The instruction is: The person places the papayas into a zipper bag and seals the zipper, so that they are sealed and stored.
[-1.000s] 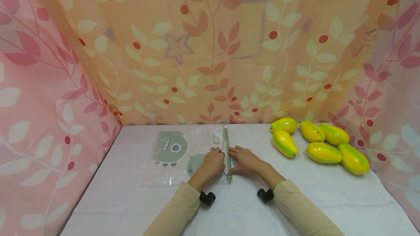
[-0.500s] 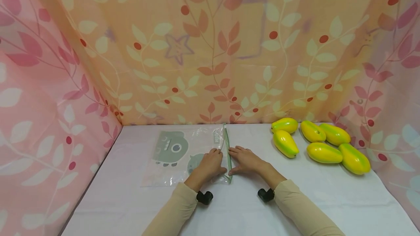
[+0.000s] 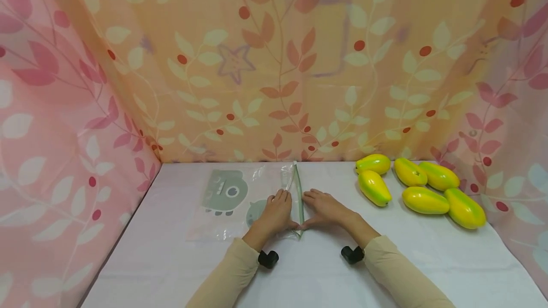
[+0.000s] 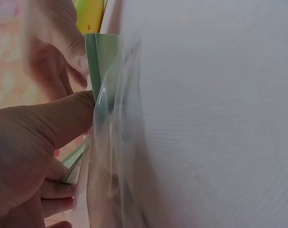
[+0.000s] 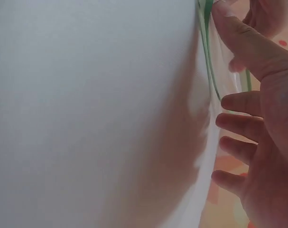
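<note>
1. Plastic bag [image 3: 239, 213]: lies flat on the table [image 3: 308, 279], left of centre, reaching the far edge; its green strip [image 3: 299, 184] faces the right edge.
2. Left hand [image 3: 274, 210]: one second earlier its thumb is tucked in; now the thumb extends to the strip's near end. The fingers bend loosely, apart from the thumb.
3. Right hand [image 3: 327, 209]: fingers are spread and relaxed, with the thumb against the strip; the thumb tips now nearly meet.
4. Bag and fruits: position on the table is unchanged.
5. Fruits [image 3: 425, 200]: six yellow-green pieces lie toward the far right corner, well apart from the bag.
6. Curtain [image 3: 257, 84]: hangs behind the far edge.
7. Obstruction: the left hand covers part of the bag's grey-green print.
</note>
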Motion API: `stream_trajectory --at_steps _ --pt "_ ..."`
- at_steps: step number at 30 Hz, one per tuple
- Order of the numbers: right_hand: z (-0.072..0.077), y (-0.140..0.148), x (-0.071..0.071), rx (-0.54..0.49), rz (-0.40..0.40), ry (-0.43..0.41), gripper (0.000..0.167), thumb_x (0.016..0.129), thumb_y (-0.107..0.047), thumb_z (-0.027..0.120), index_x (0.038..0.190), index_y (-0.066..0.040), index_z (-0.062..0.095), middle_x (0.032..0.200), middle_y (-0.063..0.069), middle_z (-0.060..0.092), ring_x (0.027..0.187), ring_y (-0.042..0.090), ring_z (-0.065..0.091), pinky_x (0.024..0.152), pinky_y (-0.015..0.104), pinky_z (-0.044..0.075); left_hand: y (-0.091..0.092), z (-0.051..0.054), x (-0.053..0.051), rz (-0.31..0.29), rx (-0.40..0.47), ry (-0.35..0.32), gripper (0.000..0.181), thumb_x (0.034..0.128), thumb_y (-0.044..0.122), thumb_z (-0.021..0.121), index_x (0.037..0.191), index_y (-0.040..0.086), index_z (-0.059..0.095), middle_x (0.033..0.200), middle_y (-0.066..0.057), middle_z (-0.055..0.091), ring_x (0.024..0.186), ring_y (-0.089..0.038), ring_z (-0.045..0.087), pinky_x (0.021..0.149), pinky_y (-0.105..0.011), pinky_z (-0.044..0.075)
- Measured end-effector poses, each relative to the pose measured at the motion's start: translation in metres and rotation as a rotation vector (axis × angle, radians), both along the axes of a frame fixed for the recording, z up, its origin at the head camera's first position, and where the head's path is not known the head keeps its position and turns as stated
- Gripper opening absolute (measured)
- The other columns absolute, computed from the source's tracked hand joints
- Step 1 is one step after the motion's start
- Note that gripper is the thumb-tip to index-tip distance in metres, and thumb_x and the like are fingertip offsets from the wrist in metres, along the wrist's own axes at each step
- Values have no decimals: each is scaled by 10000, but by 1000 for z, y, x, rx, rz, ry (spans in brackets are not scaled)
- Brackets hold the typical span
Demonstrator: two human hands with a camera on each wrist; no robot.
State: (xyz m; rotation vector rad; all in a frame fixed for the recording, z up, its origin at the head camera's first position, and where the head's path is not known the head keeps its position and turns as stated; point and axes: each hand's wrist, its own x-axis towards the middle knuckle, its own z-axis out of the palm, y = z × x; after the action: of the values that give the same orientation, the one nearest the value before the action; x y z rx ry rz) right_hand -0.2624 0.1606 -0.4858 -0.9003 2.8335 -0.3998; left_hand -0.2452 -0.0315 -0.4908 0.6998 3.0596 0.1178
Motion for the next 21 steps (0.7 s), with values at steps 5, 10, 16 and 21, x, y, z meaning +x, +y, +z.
stream_trajectory --at_steps 5,10,16,21 --pt "7 10 2 -50 -22 46 886 724 -562 774 1363 -1 528 1422 195 507 1356 392 425 1104 565 346 0 1 1 -23 31 34 1052 665 569 816 1393 -79 420 1416 -208 482 1358 -327 422 1065 -434 416" --pt "18 23 4 -120 -118 8 848 747 -539 767 1380 -29 526 1432 180 498 1354 382 421 1109 570 338 -1 0 2 -35 115 4 1082 662 486 854 1397 -143 367 1407 -251 447 1337 -343 423 1077 -376 427" --pt "28 42 4 -163 -225 -14 789 791 -509 742 1398 -59 513 1447 182 472 1356 392 399 1087 590 356 -1 -1 2 1 175 -39 1104 649 456 876 1408 -147 347 1407 -256 429 1327 -341 417 1093 -379 408" --pt "37 59 7 -207 -287 9 759 815 -478 731 1394 -41 508 1438 219 465 1349 418 383 1080 610 348 -1 -2 3 29 138 -11 1092 641 520 858 1406 -100 387 1388 -212 481 1302 -342 436 1049 -429 433"
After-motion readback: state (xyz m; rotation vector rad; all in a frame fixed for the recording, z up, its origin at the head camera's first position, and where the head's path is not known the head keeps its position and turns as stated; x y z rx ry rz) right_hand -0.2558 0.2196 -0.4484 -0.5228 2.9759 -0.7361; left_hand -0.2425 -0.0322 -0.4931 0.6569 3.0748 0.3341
